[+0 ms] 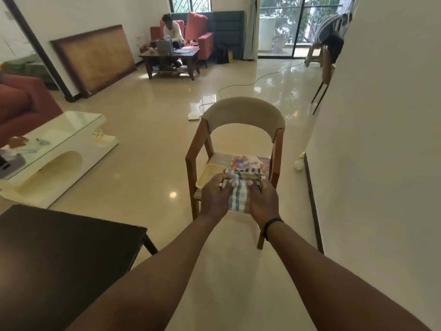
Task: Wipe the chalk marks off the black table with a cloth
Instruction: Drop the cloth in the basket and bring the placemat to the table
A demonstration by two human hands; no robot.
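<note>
A blue-and-white checked cloth (238, 195) is held over the front of a wooden chair's seat. My left hand (216, 195) grips its left side with curled fingers. My right hand (262, 199) holds its right side, and a black band circles that wrist. The black table (59, 254) fills the lower left of the view, apart from both hands; no chalk marks show on the part I can see.
The wooden chair (241, 115) with a beige backrest carries a cream tray (210, 173) and a patterned fabric (245, 162). A white glass-topped coffee table (66, 144) stands to the left. A wall (381, 139) runs along the right. A person sits on a far sofa.
</note>
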